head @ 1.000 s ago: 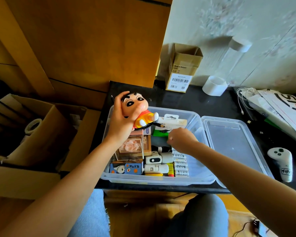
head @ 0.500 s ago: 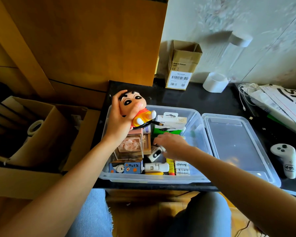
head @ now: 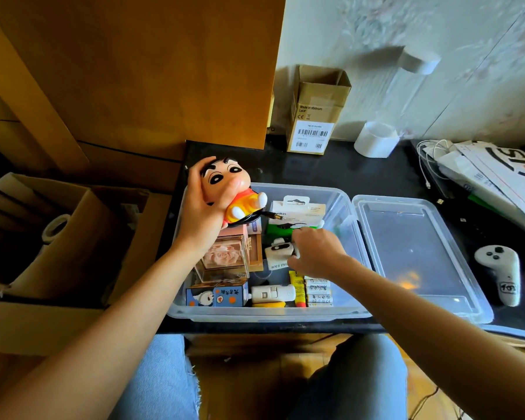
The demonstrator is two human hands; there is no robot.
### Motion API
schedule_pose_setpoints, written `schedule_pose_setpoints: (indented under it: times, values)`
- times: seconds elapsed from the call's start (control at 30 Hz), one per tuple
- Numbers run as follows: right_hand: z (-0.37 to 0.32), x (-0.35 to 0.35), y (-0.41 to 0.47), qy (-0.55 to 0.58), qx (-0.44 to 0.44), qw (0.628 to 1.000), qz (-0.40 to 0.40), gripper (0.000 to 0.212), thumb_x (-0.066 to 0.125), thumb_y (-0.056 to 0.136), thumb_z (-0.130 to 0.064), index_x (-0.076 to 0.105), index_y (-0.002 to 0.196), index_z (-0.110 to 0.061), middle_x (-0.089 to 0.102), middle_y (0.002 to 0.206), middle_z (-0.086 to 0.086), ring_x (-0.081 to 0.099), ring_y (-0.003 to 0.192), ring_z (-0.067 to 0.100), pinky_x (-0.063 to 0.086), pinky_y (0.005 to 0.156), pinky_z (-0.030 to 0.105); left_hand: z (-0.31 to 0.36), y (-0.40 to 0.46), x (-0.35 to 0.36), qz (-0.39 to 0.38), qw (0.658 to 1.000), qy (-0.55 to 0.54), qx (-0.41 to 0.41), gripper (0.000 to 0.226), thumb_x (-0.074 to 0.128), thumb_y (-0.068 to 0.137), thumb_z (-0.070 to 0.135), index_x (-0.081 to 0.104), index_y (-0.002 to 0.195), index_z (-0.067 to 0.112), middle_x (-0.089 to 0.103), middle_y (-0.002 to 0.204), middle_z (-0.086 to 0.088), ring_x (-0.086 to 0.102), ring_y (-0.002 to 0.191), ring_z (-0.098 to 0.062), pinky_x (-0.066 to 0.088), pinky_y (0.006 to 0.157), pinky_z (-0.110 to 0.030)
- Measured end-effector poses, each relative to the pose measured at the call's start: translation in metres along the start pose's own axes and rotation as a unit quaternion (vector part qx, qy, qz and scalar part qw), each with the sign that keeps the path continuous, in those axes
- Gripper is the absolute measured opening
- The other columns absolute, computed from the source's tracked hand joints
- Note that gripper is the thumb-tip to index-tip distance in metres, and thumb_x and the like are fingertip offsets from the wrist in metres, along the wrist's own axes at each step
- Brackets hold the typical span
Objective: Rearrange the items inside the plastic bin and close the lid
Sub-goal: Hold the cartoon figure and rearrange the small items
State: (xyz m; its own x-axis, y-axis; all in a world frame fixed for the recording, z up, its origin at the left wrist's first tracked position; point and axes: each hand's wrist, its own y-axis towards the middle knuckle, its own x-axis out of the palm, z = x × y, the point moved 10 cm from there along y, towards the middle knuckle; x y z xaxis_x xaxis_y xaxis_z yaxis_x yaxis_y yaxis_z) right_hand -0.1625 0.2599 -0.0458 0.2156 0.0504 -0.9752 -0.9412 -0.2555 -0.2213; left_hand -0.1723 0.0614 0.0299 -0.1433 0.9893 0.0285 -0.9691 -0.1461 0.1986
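The clear plastic bin (head: pixel 264 313) sits at the near edge of the dark desk (head: pixel 315 174), its lid (head: pixel 412 253) lying off, flat on the desk just beside the bin at 3 o'clock. The left hand (head: pixel 200 219) holds a cartoon boy figure (head: pixel 234 189) above the bin's far left corner, at about 11 o'clock from the bin's middle; the fingers are curled round the back of its head and the thumb presses on its face, so the toy is clamped in that hand. A black cable (head: pixel 255 218) hangs from under the figure toward a white and green retail package (head: pixel 297 213) standing against the far wall of the bin.

The right hand (head: pixel 315 253) is down inside the bin near its centre, fingers bent over a small white mini fan (head: pixel 278 253), which lies at 9 o'clock from the knuckles and touches the fingertips; I cannot tell whether they actually grip it. At 6 o'clock from that hand lie a row of batteries (head: pixel 319 295), a yellow tube (head: pixel 297 286) and a white gadget (head: pixel 273 293). Along the bin's left side stand a clear rose box (head: pixel 222 259) and a blue illustrated box (head: pixel 215 295).

On the desk beyond the lid, at 3 o'clock, lies a white game controller (head: pixel 500 274); a cardboard carton (head: pixel 315 113) stands at 12 o'clock against the wall.
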Motion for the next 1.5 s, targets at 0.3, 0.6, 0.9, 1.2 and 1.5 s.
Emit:
schedule_pose_setpoints:
  times: [0.3, 0.6, 0.9, 1.2, 1.5]
  values:
    - [0.021, 0.002, 0.003, 0.164, 0.137, 0.977, -0.006, 0.029, 0.051, 0.087, -0.029, 0.055, 0.107, -0.009, 0.064, 0.111, 0.01, 0.061, 0.087, 0.024, 0.049, 0.058, 0.025, 0.001, -0.001, 0.001, 0.0, 1.0, 0.002, -0.002, 0.052, 0.064, 0.079, 0.041, 0.041, 0.125, 0.032, 0.053, 0.113, 0.017, 0.059, 0.097, 0.008, 0.05, 0.066, -0.011]
    - [-0.007, -0.02, -0.012, 0.029, 0.044, 0.998, 0.026, 0.033, 0.058, 0.088, -0.011, 0.047, 0.118, -0.007, 0.051, 0.115, 0.008, 0.055, 0.1, 0.024, 0.047, 0.074, 0.029, 0.002, -0.002, 0.001, -0.002, 1.0, 0.003, -0.005, 0.051, 0.064, 0.078, 0.043, 0.042, 0.123, 0.036, 0.053, 0.115, 0.017, 0.059, 0.097, 0.009, 0.05, 0.067, -0.012]
    - [-0.074, 0.035, -0.021, 0.122, -0.089, 0.974, -0.172, 0.03, 0.043, 0.096, -0.019, 0.065, 0.113, -0.006, 0.064, 0.115, 0.012, 0.059, 0.106, 0.028, 0.048, 0.089, 0.032, 0.002, -0.002, 0.001, 0.006, 1.0, 0.012, -0.011, 0.053, 0.064, 0.077, 0.045, 0.042, 0.124, 0.035, 0.053, 0.113, 0.018, 0.059, 0.102, -0.002, 0.053, 0.072, -0.018]
    - [-0.09, 0.058, -0.021, -0.064, -0.138, 0.97, -0.191, 0.037, 0.038, 0.097, -0.014, 0.042, 0.132, -0.025, 0.06, 0.118, 0.006, 0.059, 0.097, 0.027, 0.043, 0.062, 0.029, 0.009, -0.002, 0.008, -0.008, 1.0, -0.003, -0.01, 0.062, 0.066, 0.078, 0.043, 0.04, 0.13, 0.024, 0.051, 0.115, 0.013, 0.057, 0.103, -0.005, 0.052, 0.071, -0.013]
    - [-0.093, 0.048, -0.021, -0.088, -0.184, 0.965, -0.166, 0.034, 0.031, 0.101, -0.03, 0.044, 0.133, -0.029, 0.057, 0.123, 0.001, 0.056, 0.099, 0.026, 0.045, 0.065, 0.031, 0.011, -0.005, 0.006, -0.007, 1.0, -0.019, -0.012, 0.065, 0.065, 0.076, 0.037, 0.039, 0.133, 0.019, 0.051, 0.112, 0.014, 0.058, 0.099, -0.006, 0.051, 0.067, -0.012]
